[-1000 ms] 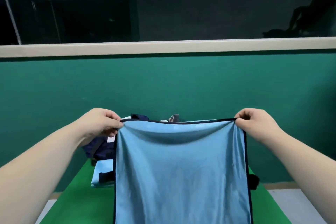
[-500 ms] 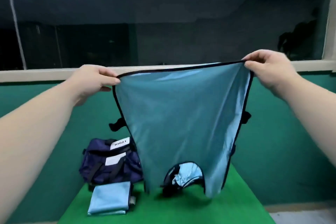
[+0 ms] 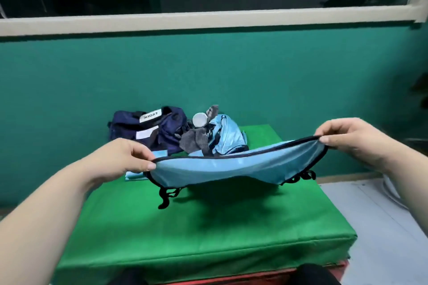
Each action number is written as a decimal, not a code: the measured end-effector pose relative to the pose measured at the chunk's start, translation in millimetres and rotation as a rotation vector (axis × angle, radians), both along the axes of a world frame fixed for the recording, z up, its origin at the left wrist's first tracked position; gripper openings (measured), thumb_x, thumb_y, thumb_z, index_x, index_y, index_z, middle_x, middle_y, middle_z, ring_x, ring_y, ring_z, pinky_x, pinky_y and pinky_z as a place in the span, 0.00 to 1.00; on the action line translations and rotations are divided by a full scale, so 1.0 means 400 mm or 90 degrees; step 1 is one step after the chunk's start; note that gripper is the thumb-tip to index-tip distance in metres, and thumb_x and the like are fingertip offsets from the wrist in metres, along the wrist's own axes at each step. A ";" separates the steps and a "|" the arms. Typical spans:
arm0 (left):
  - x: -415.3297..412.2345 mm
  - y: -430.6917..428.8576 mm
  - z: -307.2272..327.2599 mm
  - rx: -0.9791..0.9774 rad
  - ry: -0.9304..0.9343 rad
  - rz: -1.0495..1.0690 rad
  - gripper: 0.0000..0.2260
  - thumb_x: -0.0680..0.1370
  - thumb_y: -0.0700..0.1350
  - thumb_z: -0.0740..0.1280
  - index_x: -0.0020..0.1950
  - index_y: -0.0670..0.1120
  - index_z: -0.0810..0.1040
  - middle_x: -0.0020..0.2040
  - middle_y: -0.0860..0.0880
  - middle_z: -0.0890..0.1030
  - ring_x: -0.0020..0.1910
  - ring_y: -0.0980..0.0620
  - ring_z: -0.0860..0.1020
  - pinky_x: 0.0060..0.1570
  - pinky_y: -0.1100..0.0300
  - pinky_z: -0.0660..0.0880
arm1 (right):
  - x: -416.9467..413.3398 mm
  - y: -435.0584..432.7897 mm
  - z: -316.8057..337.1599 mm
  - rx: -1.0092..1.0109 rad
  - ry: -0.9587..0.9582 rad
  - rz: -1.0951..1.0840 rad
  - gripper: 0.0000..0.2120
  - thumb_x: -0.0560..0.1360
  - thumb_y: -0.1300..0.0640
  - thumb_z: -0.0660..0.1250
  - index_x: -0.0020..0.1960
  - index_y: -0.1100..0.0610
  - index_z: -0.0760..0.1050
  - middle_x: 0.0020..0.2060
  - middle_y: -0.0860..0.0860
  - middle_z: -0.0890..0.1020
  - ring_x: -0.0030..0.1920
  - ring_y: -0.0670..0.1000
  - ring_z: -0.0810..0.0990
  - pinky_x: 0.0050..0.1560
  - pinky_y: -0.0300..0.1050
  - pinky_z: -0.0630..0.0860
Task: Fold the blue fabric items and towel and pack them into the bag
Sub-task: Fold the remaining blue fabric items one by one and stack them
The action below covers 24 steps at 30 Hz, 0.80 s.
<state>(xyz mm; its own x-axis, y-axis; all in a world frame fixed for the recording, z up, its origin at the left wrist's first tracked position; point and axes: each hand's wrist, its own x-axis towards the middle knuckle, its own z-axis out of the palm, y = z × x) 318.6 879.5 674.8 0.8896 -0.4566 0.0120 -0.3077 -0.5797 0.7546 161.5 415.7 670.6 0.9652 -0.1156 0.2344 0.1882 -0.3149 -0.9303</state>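
Light-blue fabric (image 3: 231, 169) with black trim, stretched in the air above the green mat (image 3: 208, 227) — left hand (image 3: 125, 157) and right hand (image 3: 347, 141) each pinch a corner. Navy bag (image 3: 148, 127) behind, by the wall.

Bare left hand (image 3: 125, 157) and right hand (image 3: 347, 143), bare forearms (image 3: 46, 215), dark-clad knees (image 3: 319, 275).

Bag (image 3: 150, 131) back-L on mat (image 3: 208, 227), fabric heap (image 3: 228, 137) just R of it, held cloth (image 3: 231, 168) in front.
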 end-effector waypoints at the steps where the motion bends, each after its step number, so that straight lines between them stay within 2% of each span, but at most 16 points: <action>1: -0.009 0.006 -0.031 0.015 0.024 -0.011 0.05 0.68 0.40 0.80 0.39 0.46 0.85 0.37 0.43 0.84 0.38 0.51 0.77 0.45 0.56 0.70 | -0.005 0.000 -0.028 -0.002 0.032 0.008 0.17 0.57 0.52 0.81 0.39 0.61 0.82 0.35 0.55 0.81 0.37 0.50 0.78 0.41 0.35 0.76; 2: -0.016 0.011 -0.061 0.022 0.047 -0.016 0.06 0.66 0.43 0.79 0.39 0.46 0.85 0.36 0.44 0.83 0.38 0.51 0.76 0.45 0.56 0.70 | -0.008 -0.001 -0.060 0.002 0.061 0.001 0.16 0.58 0.52 0.81 0.39 0.61 0.82 0.35 0.56 0.80 0.37 0.51 0.77 0.40 0.36 0.76; 5: -0.019 0.018 -0.123 0.029 0.082 -0.025 0.06 0.64 0.46 0.77 0.38 0.46 0.85 0.35 0.46 0.82 0.36 0.51 0.76 0.43 0.57 0.71 | -0.010 0.000 -0.130 0.045 0.131 0.012 0.04 0.65 0.65 0.74 0.38 0.60 0.81 0.34 0.59 0.77 0.36 0.55 0.71 0.37 0.43 0.71; 7: -0.007 0.013 -0.153 0.031 0.089 -0.031 0.03 0.70 0.39 0.77 0.40 0.44 0.85 0.36 0.46 0.82 0.36 0.52 0.76 0.42 0.58 0.72 | -0.001 -0.004 -0.174 0.047 0.151 -0.009 0.06 0.71 0.70 0.70 0.39 0.61 0.80 0.35 0.58 0.77 0.36 0.54 0.69 0.36 0.43 0.68; 9: 0.013 0.004 -0.179 0.022 0.100 -0.016 0.04 0.74 0.34 0.73 0.41 0.41 0.84 0.36 0.47 0.82 0.36 0.53 0.76 0.41 0.58 0.72 | 0.014 -0.008 -0.209 0.054 0.154 -0.035 0.08 0.74 0.73 0.66 0.41 0.63 0.80 0.35 0.57 0.78 0.36 0.52 0.70 0.36 0.40 0.70; 12: 0.055 -0.018 -0.216 0.021 0.086 0.021 0.04 0.76 0.34 0.71 0.42 0.42 0.82 0.33 0.50 0.80 0.34 0.53 0.74 0.38 0.60 0.72 | 0.051 -0.013 -0.249 0.071 0.164 -0.073 0.06 0.75 0.73 0.66 0.44 0.66 0.79 0.37 0.58 0.78 0.36 0.51 0.74 0.37 0.37 0.75; 15: 0.113 -0.042 -0.255 0.053 0.063 0.054 0.05 0.77 0.35 0.70 0.43 0.43 0.82 0.32 0.52 0.80 0.32 0.55 0.74 0.37 0.60 0.72 | 0.111 -0.024 -0.274 0.069 0.173 -0.120 0.06 0.75 0.72 0.66 0.43 0.64 0.79 0.36 0.56 0.79 0.34 0.48 0.75 0.36 0.34 0.76; 19: 0.207 -0.085 -0.287 0.100 0.015 0.086 0.06 0.76 0.39 0.71 0.42 0.49 0.82 0.35 0.54 0.82 0.33 0.54 0.75 0.37 0.61 0.72 | 0.229 -0.047 -0.311 0.040 0.184 -0.167 0.04 0.76 0.68 0.69 0.44 0.63 0.81 0.36 0.54 0.81 0.37 0.50 0.75 0.42 0.42 0.74; 23: 0.329 -0.143 -0.310 0.141 -0.028 0.121 0.04 0.76 0.42 0.72 0.44 0.52 0.83 0.40 0.52 0.84 0.36 0.49 0.78 0.35 0.62 0.71 | 0.369 -0.079 -0.353 0.002 0.196 -0.222 0.02 0.75 0.65 0.71 0.45 0.61 0.83 0.36 0.52 0.84 0.35 0.47 0.78 0.41 0.39 0.76; 24: 0.361 -0.158 -0.317 0.154 -0.033 0.130 0.04 0.76 0.43 0.72 0.44 0.52 0.82 0.40 0.53 0.83 0.35 0.50 0.78 0.34 0.62 0.71 | 0.405 -0.089 -0.365 -0.004 0.201 -0.234 0.02 0.75 0.63 0.72 0.45 0.60 0.83 0.38 0.52 0.85 0.37 0.48 0.79 0.43 0.41 0.77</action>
<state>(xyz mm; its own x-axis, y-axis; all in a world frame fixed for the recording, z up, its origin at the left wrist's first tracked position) 463.1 816.3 548.1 0.9643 -0.2633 -0.0272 -0.2006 -0.7941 0.5738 323.3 380.2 524.5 0.8846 -0.4624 -0.0614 -0.2281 -0.3140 -0.9216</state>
